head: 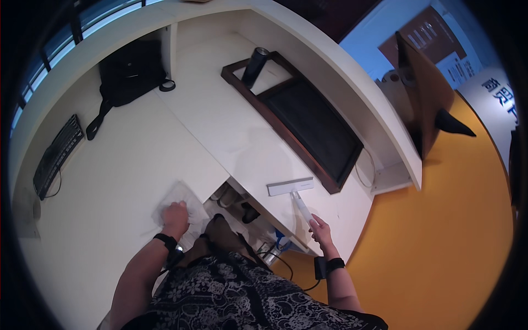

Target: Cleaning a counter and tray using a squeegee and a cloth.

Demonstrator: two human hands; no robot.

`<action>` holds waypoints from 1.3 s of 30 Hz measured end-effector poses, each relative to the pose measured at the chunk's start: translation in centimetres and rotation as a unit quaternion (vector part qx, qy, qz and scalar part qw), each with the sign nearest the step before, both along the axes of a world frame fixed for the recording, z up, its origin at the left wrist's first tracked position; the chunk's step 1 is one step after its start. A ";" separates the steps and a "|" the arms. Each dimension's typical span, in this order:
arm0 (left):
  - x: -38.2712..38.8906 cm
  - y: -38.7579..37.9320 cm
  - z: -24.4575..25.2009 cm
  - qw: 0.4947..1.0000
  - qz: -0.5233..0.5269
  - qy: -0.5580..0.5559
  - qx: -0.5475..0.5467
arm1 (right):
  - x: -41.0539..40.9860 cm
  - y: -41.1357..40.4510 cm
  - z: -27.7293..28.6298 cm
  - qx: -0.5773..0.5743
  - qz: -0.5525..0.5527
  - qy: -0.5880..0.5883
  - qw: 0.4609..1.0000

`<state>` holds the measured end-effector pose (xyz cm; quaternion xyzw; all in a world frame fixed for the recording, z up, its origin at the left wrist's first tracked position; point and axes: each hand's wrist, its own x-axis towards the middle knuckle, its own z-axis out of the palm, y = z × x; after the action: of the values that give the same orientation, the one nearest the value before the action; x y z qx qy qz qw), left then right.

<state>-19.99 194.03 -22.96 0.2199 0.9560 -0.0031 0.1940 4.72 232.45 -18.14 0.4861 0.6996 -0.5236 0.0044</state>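
Note:
My left hand (pixel 176 218) is closed over a thin whitish cloth (pixel 197 209) on the left part of the white desk (pixel 123 173). The cloth spreads out past my knuckles and looks slightly blurred. In my right hand (pixel 321 234) is the white handle of a squeegee (pixel 302 208). Its wide, flat head (pixel 291 187) is over the right part of the desktop, near the corner of a dark wooden tray (pixel 284 134). Whether the blade touches the surface, I cannot tell. Both wrists wear black bands.
A dark cylindrical container (pixel 254 68) stands on the tray. A black bag (pixel 132 72) and a black keyboard (pixel 58 156) lie along the curved desk wall. Below the desk's inner edge are shoes (pixel 250 212) and cables (pixel 282 239). Outside stands a cardboard box (pixel 427 90).

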 end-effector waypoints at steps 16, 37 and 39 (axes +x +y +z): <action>0.3 0.6 -0.1 0.999 0.046 0.007 0.002 | -24.9 1.3 -1.3 0.001 0.254 0.040 0.966; 0.9 1.3 -1.1 0.995 0.059 0.078 -0.023 | -42.6 -1.2 -2.7 -0.059 0.284 0.081 0.953; 0.9 1.4 -1.1 0.995 0.059 0.078 -0.030 | -43.1 -0.7 -2.8 -0.064 0.287 0.080 0.953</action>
<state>-19.08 195.44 -24.05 0.1563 0.9790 -0.0370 0.1256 -38.42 231.74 -20.97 0.2204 0.7725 -0.5813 0.1296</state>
